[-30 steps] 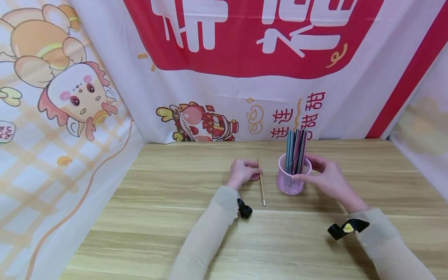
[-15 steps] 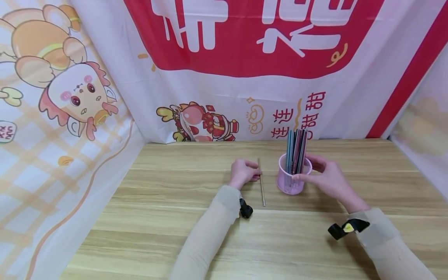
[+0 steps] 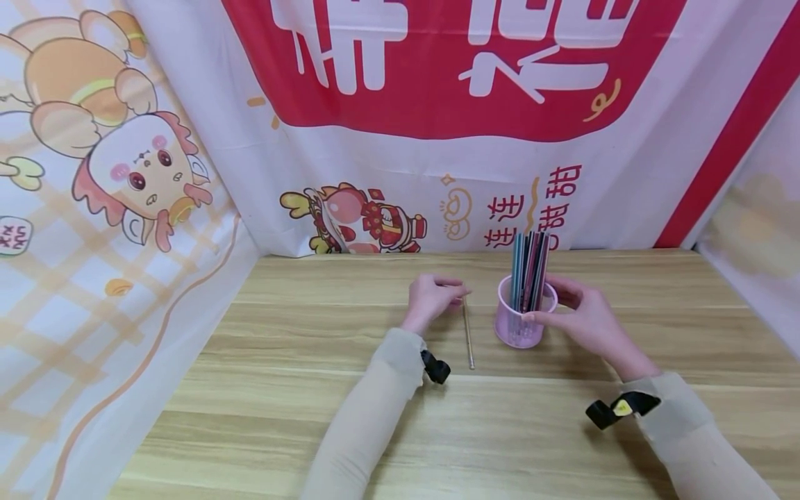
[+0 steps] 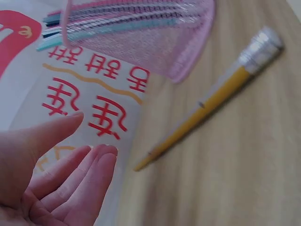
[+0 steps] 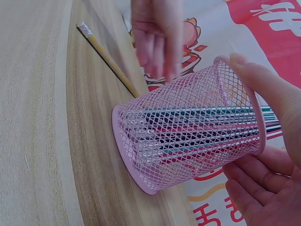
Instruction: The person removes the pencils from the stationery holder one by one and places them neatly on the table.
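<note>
A yellow pencil (image 3: 469, 340) with a silver ferrule lies on the table, its eraser end toward the front. My left hand (image 3: 431, 300) hovers beside its far end. In the left wrist view, the fingers of that left hand (image 4: 56, 179) are apart from the pencil (image 4: 202, 110) and hold nothing. To the right stands a pink mesh pen cup (image 3: 519, 333), upright, with several dark, teal and pink pencils (image 3: 530, 271) in it. My right hand (image 3: 584, 323) grips the cup's rim, thumb on the near side and fingers around the far side.
The wooden table (image 3: 281, 403) reaches back to a white and red printed cloth (image 3: 375, 160). Another printed cloth (image 3: 187, 292) hangs along the left side.
My left hand has let go of the yellow pencil's middle and moved slightly up and toward its far end. The pencil stays about where it was. My right hand and the cup hold still.
</note>
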### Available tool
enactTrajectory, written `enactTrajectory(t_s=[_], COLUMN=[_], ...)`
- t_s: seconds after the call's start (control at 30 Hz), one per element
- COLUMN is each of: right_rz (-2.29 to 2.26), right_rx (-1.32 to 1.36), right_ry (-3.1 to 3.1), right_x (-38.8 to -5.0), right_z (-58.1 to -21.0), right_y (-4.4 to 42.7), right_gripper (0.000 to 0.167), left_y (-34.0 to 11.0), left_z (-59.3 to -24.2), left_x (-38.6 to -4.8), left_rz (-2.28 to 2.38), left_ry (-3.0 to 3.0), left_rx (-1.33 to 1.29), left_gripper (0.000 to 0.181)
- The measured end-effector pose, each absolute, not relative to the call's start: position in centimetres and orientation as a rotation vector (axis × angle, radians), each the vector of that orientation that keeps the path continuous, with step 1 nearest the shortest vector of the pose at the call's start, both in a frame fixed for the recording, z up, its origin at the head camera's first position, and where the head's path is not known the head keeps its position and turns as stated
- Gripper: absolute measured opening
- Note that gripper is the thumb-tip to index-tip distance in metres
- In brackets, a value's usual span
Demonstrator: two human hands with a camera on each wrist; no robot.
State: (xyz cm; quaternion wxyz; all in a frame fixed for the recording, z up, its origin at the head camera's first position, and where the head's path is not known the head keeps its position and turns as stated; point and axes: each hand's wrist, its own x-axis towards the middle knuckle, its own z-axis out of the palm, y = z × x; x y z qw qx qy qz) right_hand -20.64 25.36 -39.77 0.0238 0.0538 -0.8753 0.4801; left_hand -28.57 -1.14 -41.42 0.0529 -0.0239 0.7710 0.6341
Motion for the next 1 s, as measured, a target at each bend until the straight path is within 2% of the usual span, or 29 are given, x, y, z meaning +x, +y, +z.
enactTrajectory(t_s=[0.53,0.73,1.0], right_rz=[1.484,1.495,1.495], right_rx=[0.171,0.181,0.193], right_ry=[-2.704,-2.701,-2.692], right_x=[-20.7,-20.7,-20.7], right_z=[-39.9,-39.7,-39.7], right_y=[25.4,25.3,25.3], right_gripper=[0.090,0.090,0.088], left_y=[0.1,0.9,2.1], left_z=[-36.8,-36.4,-36.9], left_x=[-27.2,-27.6,-29.0], left_rz=[1.877,1.848,1.819], left_ry=[2.412,2.449,2.421], left_rx=[0.406,0.497,0.485], left_gripper=[0.038,0.043,0.042])
